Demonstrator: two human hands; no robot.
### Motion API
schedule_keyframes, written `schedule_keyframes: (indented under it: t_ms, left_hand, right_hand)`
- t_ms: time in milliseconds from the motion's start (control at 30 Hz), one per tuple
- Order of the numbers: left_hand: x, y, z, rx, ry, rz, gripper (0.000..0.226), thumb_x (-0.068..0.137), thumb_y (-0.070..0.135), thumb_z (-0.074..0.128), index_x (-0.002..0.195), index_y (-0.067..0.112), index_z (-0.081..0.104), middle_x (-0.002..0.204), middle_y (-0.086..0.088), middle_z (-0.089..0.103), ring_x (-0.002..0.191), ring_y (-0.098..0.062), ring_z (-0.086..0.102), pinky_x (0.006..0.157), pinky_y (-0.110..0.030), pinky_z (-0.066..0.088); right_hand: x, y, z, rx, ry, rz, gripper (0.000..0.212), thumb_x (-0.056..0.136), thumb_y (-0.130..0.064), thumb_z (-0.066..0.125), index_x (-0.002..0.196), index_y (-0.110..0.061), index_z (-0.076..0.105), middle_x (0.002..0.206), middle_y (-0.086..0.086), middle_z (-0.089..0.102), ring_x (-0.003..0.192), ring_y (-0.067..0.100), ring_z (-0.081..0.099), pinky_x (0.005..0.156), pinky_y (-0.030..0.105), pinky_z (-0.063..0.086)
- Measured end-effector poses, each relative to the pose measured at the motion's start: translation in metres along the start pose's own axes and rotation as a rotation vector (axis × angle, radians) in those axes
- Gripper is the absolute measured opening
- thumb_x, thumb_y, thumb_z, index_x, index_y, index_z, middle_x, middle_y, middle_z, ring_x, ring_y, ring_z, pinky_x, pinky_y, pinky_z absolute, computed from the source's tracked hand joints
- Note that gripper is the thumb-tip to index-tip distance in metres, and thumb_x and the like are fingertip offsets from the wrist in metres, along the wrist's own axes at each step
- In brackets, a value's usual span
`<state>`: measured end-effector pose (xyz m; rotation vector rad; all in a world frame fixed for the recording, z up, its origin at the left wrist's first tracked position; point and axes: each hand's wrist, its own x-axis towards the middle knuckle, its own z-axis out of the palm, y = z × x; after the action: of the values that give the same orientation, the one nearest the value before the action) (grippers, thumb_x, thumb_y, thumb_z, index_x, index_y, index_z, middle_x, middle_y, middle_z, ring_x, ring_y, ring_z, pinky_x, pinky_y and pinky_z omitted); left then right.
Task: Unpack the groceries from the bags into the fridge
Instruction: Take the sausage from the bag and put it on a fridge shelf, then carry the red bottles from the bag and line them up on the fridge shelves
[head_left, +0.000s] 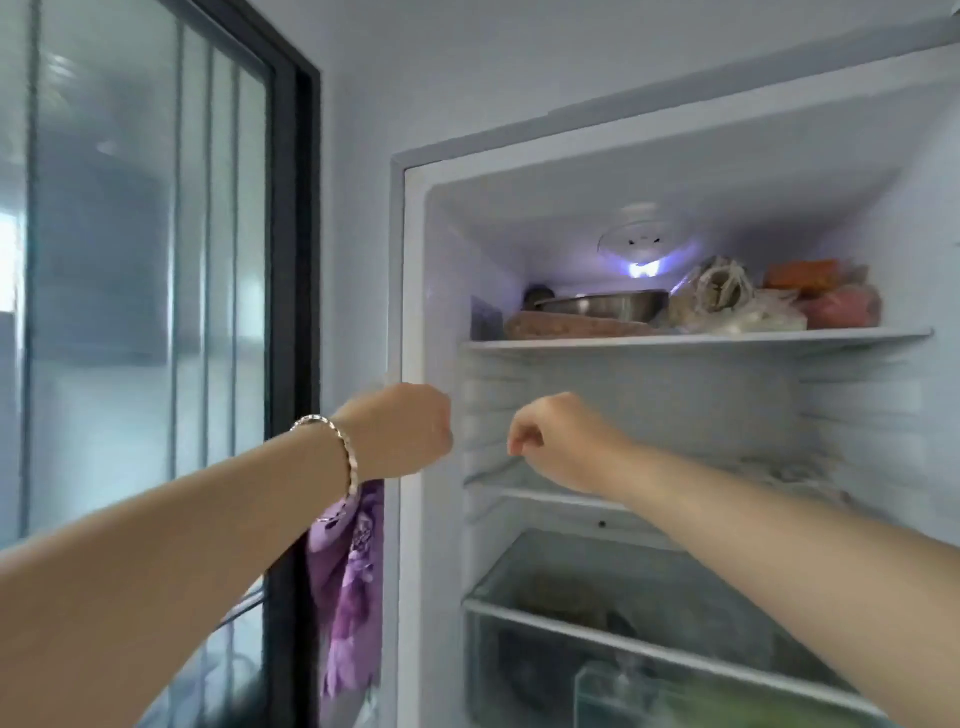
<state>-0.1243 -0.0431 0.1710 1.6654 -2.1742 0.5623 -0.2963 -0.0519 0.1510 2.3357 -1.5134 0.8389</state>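
Both curled hands, left and right, reach empty into the open fridge below its stocked top shelf.

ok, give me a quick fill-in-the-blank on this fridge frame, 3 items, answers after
1. The metal bowl sits on the ____ shelf of the fridge.
2. The bracelet is on the ____ wrist.
3. The cloth hanging beside the fridge is ____ in colour.

Missing words: top; left; purple
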Motion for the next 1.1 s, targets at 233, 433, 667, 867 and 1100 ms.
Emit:
schedule_keyframes:
  t_ms: [233,433,667,867,1100]
  left_hand:
    - [-0.177,-0.045,0.026,0.096,-0.408,-0.412,0.031,0.093,0.030,0.045,0.110,0.011,0.063,0.113,-0.005,0.063,0.105,-0.022,0.060,0.082,-0.027,0.045]
    - [-0.351,-0.083,-0.006,0.189,-0.486,-0.757,0.028,0.093,0.027,0.044,0.109,0.015,0.063,0.114,-0.001,0.063,0.104,-0.021,0.060,0.084,-0.030,0.049]
    - [-0.613,-0.068,-0.090,0.208,-0.442,-1.215,0.024,0.088,0.026,0.045,0.098,0.016,0.064,0.106,-0.003,0.066,0.096,-0.024,0.061,0.072,-0.025,0.041]
    - [-0.823,-0.004,-0.182,0.292,-0.436,-1.514,0.026,0.090,0.030,0.046,0.104,0.016,0.064,0.110,-0.003,0.065,0.105,-0.026,0.060,0.079,-0.028,0.044]
    - [-1.052,0.119,-0.297,0.332,-0.453,-1.925,0.024,0.089,0.026,0.046,0.102,0.015,0.063,0.112,-0.006,0.064,0.103,-0.030,0.060,0.076,-0.030,0.041]
  right_hand:
    - [-0.078,-0.131,0.063,0.051,-0.662,-0.273,0.028,0.090,-0.015,0.054,0.117,-0.009,0.062,0.116,0.011,0.064,0.105,0.026,0.062,0.080,0.026,0.046]
    - [-0.152,-0.276,0.081,0.098,-0.793,-0.626,0.028,0.088,-0.015,0.049,0.110,-0.013,0.066,0.107,0.008,0.068,0.101,0.025,0.064,0.078,0.032,0.050]
    - [-0.317,-0.461,0.045,0.249,-0.795,-1.097,0.028,0.088,-0.017,0.049,0.107,-0.014,0.069,0.111,0.005,0.066,0.104,0.025,0.062,0.088,0.031,0.052]
    - [-0.491,-0.583,-0.018,0.353,-0.786,-1.423,0.029,0.088,-0.019,0.050,0.112,-0.023,0.067,0.118,0.000,0.064,0.106,0.019,0.059,0.075,0.017,0.037]
    - [-0.725,-0.711,-0.112,0.345,-0.893,-1.776,0.030,0.093,-0.016,0.047,0.116,-0.006,0.063,0.117,0.013,0.062,0.110,0.029,0.058,0.088,0.032,0.045]
